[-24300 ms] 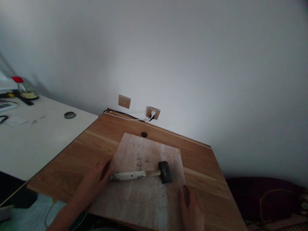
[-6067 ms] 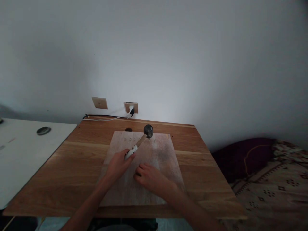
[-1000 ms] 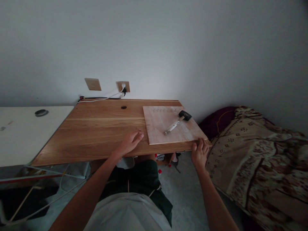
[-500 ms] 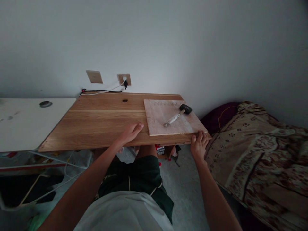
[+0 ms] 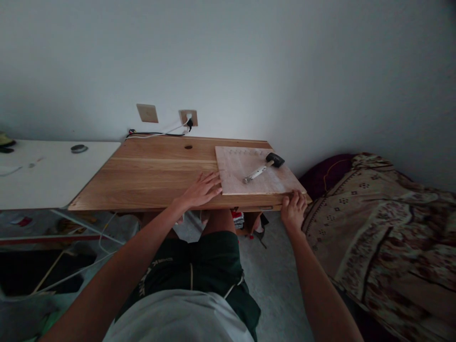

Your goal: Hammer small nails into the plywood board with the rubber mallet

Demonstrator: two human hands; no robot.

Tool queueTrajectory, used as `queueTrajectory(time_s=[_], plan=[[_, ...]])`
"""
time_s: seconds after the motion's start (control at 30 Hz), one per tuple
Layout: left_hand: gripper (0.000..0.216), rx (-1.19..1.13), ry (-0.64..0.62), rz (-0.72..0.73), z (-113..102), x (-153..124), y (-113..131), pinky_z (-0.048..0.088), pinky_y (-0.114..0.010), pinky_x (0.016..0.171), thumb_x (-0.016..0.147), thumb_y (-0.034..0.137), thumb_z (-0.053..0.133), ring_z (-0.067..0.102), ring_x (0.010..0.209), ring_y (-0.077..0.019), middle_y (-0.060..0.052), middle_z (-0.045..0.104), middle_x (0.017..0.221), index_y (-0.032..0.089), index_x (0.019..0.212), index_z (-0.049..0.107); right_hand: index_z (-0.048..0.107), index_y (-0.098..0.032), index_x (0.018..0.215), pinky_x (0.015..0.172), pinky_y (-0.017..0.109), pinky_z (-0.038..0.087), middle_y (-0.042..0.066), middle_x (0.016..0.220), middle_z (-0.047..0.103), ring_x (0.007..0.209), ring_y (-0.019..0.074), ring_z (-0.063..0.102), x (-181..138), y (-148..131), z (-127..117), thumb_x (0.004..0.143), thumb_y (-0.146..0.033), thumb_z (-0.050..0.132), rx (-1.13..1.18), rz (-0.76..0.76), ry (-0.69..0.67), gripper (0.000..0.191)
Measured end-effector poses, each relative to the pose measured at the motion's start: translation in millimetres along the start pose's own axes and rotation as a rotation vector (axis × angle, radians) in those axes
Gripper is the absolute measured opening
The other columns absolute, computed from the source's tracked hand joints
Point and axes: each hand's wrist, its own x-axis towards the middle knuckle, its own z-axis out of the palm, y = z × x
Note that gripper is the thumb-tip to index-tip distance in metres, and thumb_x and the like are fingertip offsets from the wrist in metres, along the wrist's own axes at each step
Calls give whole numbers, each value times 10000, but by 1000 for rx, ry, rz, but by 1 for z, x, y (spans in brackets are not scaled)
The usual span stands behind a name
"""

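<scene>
My left hand (image 5: 201, 190) is open, its fingers spread over the wooden desk top (image 5: 153, 175) and reaching the left edge of a pale wooden board (image 5: 235, 166). My right hand (image 5: 294, 209) rests at the front right corner of the desk, fingertips over the board's near edge and nothing gripped. On the board lies a mallet with a black head (image 5: 275, 159), its whitish handle (image 5: 255, 174) slanting toward me. A row of small marks or nails runs along the board's far edge, too small to tell which.
A white table (image 5: 53, 175) adjoins the desk on the left, bearing a round dark disc (image 5: 79, 148). Behind the desk are a plugged wall socket (image 5: 188, 117) and cables. At the right stands a bed with a patterned cover (image 5: 374, 228).
My left hand has opened out from loosely curled fingers and moved right to the board's edge. My right hand stays at the corner. The view has turned slightly left.
</scene>
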Motion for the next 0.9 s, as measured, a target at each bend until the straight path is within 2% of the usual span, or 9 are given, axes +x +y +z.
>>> queueTrajectory(time_s=[0.1, 0.23, 0.37, 0.5, 0.67, 0.77, 0.9], plan=[[643, 117, -81, 33, 1, -1, 4, -34, -506, 1281, 1036, 640, 248, 148, 1581, -240, -46, 216, 1703, 284, 1535, 441, 511, -62, 1393, 1089, 613, 347, 282, 1408, 527, 1376, 392, 414, 2, -2, -7, 1035, -317, 287, -28, 0, -76, 493], [661, 185, -113, 57, 2, -2, 5, -29, -526, 1275, 1030, 663, 222, 137, 1583, -245, -50, 210, 1702, 310, 1556, 408, 531, -123, 1391, 1047, 606, 402, 257, 1470, 479, 1362, 413, 432, 9, -3, -21, 1009, -467, 364, -46, 192, -157, 540], [643, 190, -77, 56, 4, -2, 3, 9, -531, 1275, 1030, 660, 227, 162, 1578, -267, -46, 149, 1717, 326, 1534, 447, 532, -178, 1385, 1118, 652, 295, 233, 1624, 270, 1502, 430, 241, 19, 3, -28, 969, -562, 405, -65, 257, -281, 580], [630, 195, -69, 55, 7, -2, 1, 25, -548, 1272, 1028, 662, 243, 200, 1567, -290, -35, 155, 1717, 347, 1536, 440, 476, -103, 1389, 1160, 636, 235, 304, 1621, 250, 1514, 423, 246, 28, 8, -25, 968, -539, 381, -59, 276, -399, 613], [631, 204, -90, 40, 9, -1, -1, 32, -560, 1269, 1032, 654, 212, 181, 1573, -280, -27, 178, 1713, 358, 1556, 400, 461, -140, 1389, 1151, 635, 258, 291, 1604, 294, 1495, 405, 303, 30, 14, -21, 953, -569, 391, -48, 252, -377, 615], [670, 215, -107, 17, 9, 0, 0, 22, -551, 1273, 1026, 665, 198, 157, 1579, -263, -48, 185, 1710, 323, 1578, 365, 397, -169, 1466, 1146, 616, 293, 267, 1591, 326, 1484, 393, 331, 28, 20, -22, 943, -625, 392, -16, 227, -348, 694], [732, 224, -116, 1, 11, 2, 0, 11, -533, 1278, 1016, 682, 183, 142, 1582, -250, -79, 185, 1706, 265, 1603, 315, 286, -95, 1553, 1165, 586, 284, 324, 1618, 231, 1510, 416, 275, 26, 25, -22, 945, -685, 345, -5, 227, -335, 850]])
